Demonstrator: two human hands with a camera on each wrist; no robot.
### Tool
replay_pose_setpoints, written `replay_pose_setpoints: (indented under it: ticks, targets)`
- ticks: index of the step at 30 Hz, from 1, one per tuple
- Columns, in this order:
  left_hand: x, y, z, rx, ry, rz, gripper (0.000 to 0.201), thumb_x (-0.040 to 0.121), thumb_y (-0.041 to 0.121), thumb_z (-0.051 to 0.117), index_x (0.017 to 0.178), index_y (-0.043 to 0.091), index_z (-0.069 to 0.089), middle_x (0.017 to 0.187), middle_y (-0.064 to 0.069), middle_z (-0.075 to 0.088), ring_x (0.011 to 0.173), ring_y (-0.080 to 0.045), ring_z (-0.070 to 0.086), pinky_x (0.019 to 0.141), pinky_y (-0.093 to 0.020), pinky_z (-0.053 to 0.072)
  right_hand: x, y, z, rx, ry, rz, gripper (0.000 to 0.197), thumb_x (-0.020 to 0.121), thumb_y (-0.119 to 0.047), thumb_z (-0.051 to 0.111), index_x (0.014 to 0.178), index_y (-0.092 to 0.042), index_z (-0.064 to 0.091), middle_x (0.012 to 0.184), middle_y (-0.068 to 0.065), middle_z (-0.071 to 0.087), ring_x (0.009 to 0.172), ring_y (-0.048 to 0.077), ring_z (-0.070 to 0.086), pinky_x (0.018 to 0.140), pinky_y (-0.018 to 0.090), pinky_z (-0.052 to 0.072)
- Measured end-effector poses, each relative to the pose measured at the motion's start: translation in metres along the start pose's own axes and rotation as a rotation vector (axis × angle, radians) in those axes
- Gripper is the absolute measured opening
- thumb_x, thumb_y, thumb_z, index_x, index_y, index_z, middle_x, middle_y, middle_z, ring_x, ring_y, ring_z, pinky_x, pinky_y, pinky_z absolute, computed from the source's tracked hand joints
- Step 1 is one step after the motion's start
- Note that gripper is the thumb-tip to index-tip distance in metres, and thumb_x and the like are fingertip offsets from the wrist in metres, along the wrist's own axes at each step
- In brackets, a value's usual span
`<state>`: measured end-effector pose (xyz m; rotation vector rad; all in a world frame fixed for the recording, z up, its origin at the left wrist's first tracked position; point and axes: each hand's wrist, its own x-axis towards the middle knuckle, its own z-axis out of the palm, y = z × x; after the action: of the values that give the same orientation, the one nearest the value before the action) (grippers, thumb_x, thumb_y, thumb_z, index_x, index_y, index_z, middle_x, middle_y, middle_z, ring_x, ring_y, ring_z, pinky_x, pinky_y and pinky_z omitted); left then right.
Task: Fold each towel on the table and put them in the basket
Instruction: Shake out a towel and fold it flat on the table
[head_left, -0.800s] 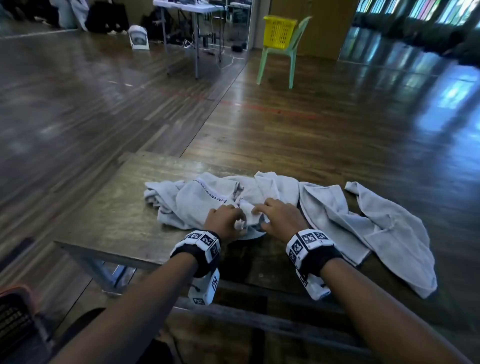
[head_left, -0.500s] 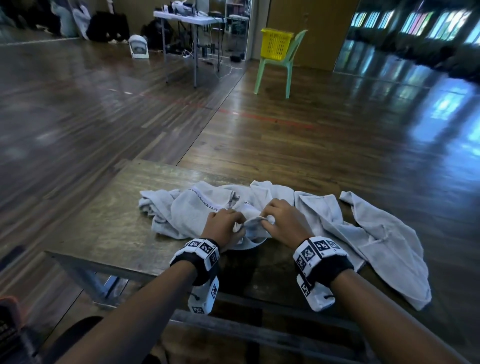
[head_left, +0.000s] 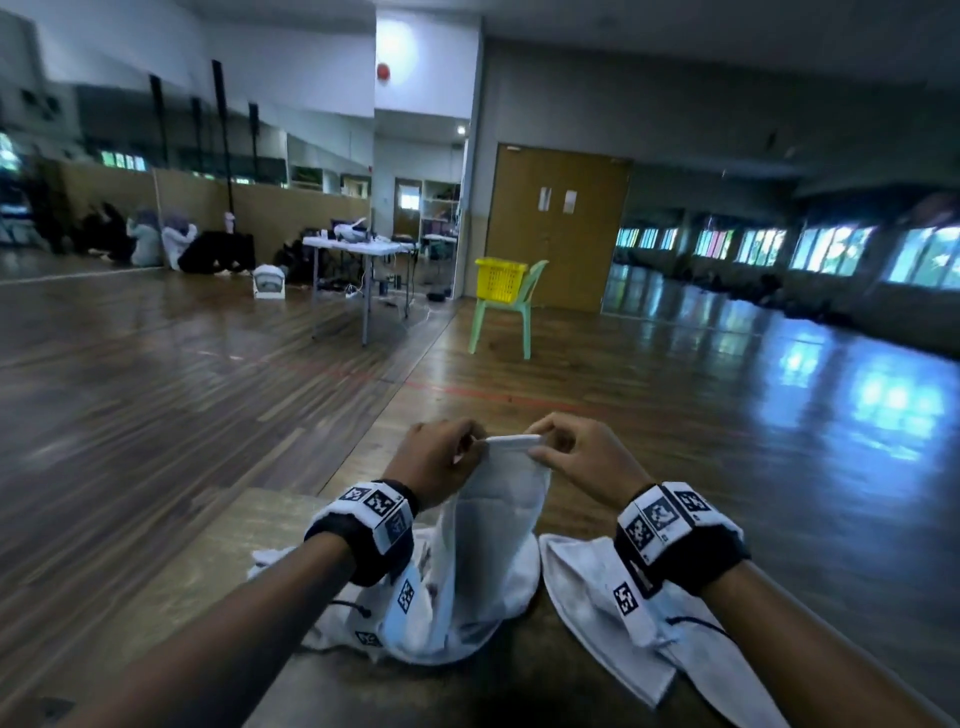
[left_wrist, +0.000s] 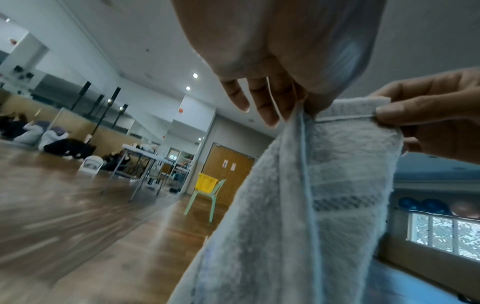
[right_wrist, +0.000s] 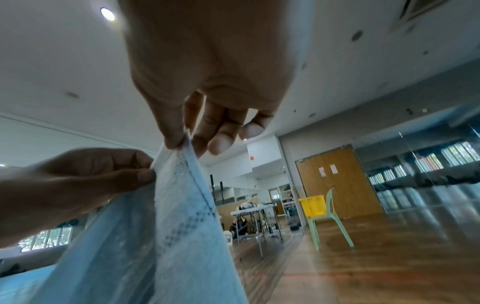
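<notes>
Both hands hold a pale grey towel up by its top hem, above the wooden table. My left hand pinches the hem's left end and my right hand pinches the right end, a short span apart. The towel's lower part still lies bunched on the table. In the left wrist view the hem runs between thumb and fingers of both hands. The right wrist view shows my right hand pinching the towel. A second towel lies crumpled on the table under my right wrist.
A yellow basket sits on a light green chair several steps ahead, across the wooden floor. A white folding table with gear stands further left. People sit by the mirrored left wall.
Both hands have lifted the towel's edge from the table up into the air. The head view has tilted up toward the room.
</notes>
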<state>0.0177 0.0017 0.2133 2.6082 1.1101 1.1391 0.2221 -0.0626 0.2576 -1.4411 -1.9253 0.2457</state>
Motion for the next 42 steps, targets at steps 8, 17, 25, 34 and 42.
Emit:
replay_pose_setpoints:
  ticks: [8,17,25,34,42]
  targets:
    - [0.054,0.054,-0.09,0.409,-0.009,0.192,0.026,0.094,0.032,0.043,0.112,0.021,0.059,0.11,0.002,0.062,0.109,-0.019,0.049,0.096,-0.033,0.026,0.022,-0.067,-0.092,-0.096,0.172,-0.149,0.006,0.086,-0.012,0.06,0.091,-0.013,0.065,0.086,0.009,0.067,0.08,0.026,0.063,0.07,0.035,0.051]
    - [0.058,0.038,-0.148,0.45,-0.05,0.027,0.014,0.091,0.025,0.047,0.103,0.024,0.056,0.099,0.01,0.054,0.1,-0.015,0.05,0.089,-0.031,0.016,0.023,-0.086,-0.168,-0.14,0.37,-0.144,0.009,0.088,-0.013,0.059,0.095,-0.011,0.064,0.083,0.001,0.061,0.074,0.013,0.056,0.064,0.02,0.048]
    - [0.051,0.045,-0.19,0.552,-0.095,0.038,0.014,0.092,0.019,0.049,0.101,0.015,0.06,0.097,-0.003,0.06,0.092,-0.022,0.052,0.083,-0.033,0.036,-0.002,-0.088,-0.183,-0.108,0.406,-0.113,0.008,0.087,-0.013,0.059,0.094,-0.009,0.061,0.081,-0.001,0.059,0.072,0.007,0.055,0.054,0.01,0.042]
    - [0.048,0.082,-0.255,0.202,0.189,0.043,0.02,0.086,0.026,0.061,0.087,0.005,0.062,0.078,-0.004,0.058,0.065,-0.015,0.051,0.052,-0.018,0.036,-0.03,-0.12,-0.229,-0.076,0.492,-0.117,0.007,0.083,-0.011,0.06,0.083,-0.018,0.06,0.075,-0.001,0.06,0.065,0.012,0.055,0.052,0.014,0.048]
    - [0.045,0.108,-0.302,0.071,0.255,0.052,0.017,0.088,0.032,0.059,0.089,0.015,0.064,0.089,-0.013,0.065,0.083,-0.034,0.062,0.073,-0.044,0.053,-0.04,-0.136,-0.259,-0.053,0.564,-0.167,0.011,0.08,-0.012,0.059,0.08,-0.023,0.06,0.071,0.0,0.06,0.061,0.006,0.054,0.059,0.019,0.046]
